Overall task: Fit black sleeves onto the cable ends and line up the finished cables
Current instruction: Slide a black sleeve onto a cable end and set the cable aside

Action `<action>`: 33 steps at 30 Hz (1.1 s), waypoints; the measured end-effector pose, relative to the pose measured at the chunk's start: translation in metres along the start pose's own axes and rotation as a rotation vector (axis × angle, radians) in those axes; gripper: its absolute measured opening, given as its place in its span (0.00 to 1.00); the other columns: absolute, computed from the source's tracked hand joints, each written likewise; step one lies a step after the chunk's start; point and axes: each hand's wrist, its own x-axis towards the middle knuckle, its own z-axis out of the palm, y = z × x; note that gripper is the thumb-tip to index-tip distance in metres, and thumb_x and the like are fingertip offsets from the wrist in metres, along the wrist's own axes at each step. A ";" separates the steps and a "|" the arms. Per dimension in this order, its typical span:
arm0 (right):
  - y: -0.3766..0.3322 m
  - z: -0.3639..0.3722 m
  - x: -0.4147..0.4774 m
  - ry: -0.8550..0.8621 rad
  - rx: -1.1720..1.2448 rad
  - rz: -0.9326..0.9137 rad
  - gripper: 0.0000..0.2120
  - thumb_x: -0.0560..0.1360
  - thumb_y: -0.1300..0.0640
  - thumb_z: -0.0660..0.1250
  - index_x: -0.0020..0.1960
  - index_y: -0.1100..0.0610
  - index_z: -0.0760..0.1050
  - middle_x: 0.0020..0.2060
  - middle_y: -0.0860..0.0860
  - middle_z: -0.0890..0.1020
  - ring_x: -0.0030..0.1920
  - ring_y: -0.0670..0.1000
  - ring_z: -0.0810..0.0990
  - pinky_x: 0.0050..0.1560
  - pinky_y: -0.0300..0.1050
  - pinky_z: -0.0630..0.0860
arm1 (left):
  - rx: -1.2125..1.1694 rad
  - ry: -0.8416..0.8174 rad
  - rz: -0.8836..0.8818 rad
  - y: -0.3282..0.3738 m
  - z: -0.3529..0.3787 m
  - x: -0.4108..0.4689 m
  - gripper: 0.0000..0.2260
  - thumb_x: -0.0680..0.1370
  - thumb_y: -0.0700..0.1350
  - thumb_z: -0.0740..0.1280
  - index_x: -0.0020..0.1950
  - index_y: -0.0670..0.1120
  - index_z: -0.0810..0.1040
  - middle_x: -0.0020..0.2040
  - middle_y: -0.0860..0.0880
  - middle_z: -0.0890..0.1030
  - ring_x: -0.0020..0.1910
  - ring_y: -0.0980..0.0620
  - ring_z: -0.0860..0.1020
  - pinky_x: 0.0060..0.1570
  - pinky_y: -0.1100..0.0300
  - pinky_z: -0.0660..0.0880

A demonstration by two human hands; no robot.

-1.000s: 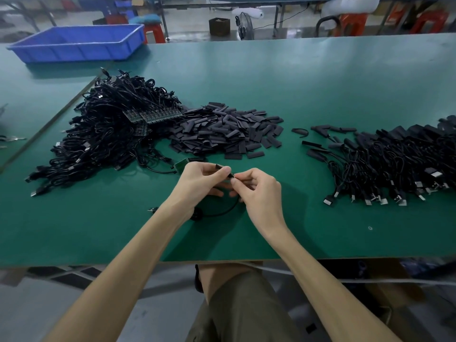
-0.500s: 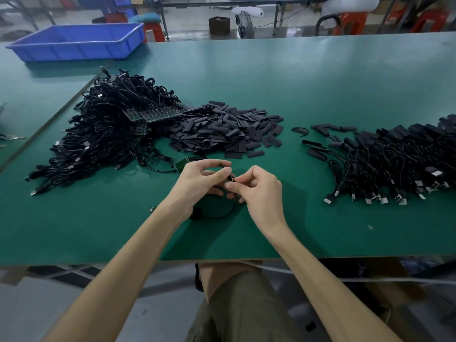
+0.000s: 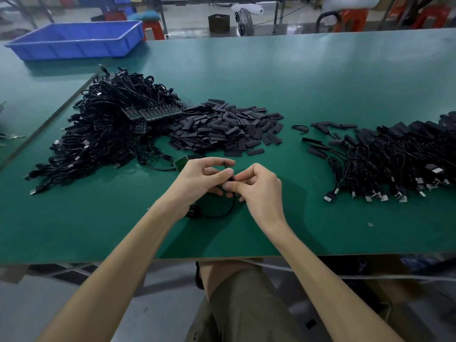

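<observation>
My left hand [image 3: 202,180] and my right hand [image 3: 256,187] meet over the green table [image 3: 296,77], fingertips together. Between them they pinch the end of a thin black cable [image 3: 228,211], which loops down under my left wrist. A black sleeve shows only as a dark sliver between my fingers. A heap of loose black sleeves [image 3: 222,127] lies just beyond my hands. A tangled pile of bare cables [image 3: 106,129] sits at the left. Sleeved cables [image 3: 394,164] lie side by side at the right, plugs toward me.
A small green circuit board [image 3: 181,162] lies just left of my left hand. A blue plastic bin [image 3: 76,41] stands at the far left corner. Strips of green boards [image 3: 153,112] rest on the cable pile. The table's front edge [image 3: 246,258] runs under my forearms.
My hands stay together at the same spot; my right fingers have curled in tighter against my left thumb on the cable end. The piles have not moved.
</observation>
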 end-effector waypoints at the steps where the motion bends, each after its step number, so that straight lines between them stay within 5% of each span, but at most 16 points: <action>1: 0.000 0.000 0.000 -0.001 0.000 0.002 0.14 0.68 0.59 0.82 0.42 0.58 0.76 0.30 0.48 0.85 0.32 0.49 0.84 0.33 0.42 0.79 | 0.005 0.000 0.006 0.000 0.000 0.000 0.10 0.80 0.45 0.71 0.61 0.48 0.82 0.46 0.42 0.87 0.42 0.43 0.85 0.48 0.55 0.83; 12: -0.001 -0.001 -0.001 0.000 -0.002 -0.006 0.14 0.69 0.57 0.81 0.42 0.56 0.76 0.30 0.47 0.85 0.31 0.47 0.83 0.32 0.40 0.78 | -0.040 -0.037 0.017 0.002 -0.001 -0.001 0.11 0.80 0.45 0.71 0.63 0.50 0.83 0.46 0.40 0.86 0.42 0.42 0.84 0.50 0.53 0.82; 16: 0.001 0.000 0.000 -0.050 -0.007 -0.030 0.13 0.70 0.56 0.81 0.43 0.55 0.76 0.37 0.48 0.86 0.38 0.46 0.85 0.39 0.41 0.80 | -0.186 0.028 -0.028 -0.004 0.002 0.002 0.10 0.81 0.44 0.69 0.61 0.44 0.83 0.44 0.45 0.86 0.43 0.44 0.83 0.49 0.53 0.82; 19: 0.002 -0.002 0.001 -0.100 0.065 -0.051 0.10 0.72 0.58 0.80 0.46 0.56 0.78 0.43 0.48 0.87 0.44 0.46 0.87 0.47 0.40 0.81 | -0.322 0.080 -0.056 -0.007 -0.001 0.004 0.12 0.80 0.42 0.70 0.62 0.40 0.82 0.52 0.42 0.86 0.46 0.48 0.83 0.48 0.58 0.81; 33: 0.004 -0.003 0.002 -0.103 0.169 -0.054 0.05 0.74 0.63 0.77 0.46 0.58 0.81 0.37 0.50 0.87 0.40 0.48 0.87 0.41 0.33 0.77 | -0.415 0.109 -0.013 -0.016 -0.003 0.005 0.16 0.76 0.44 0.74 0.61 0.38 0.80 0.55 0.39 0.85 0.47 0.46 0.84 0.47 0.57 0.82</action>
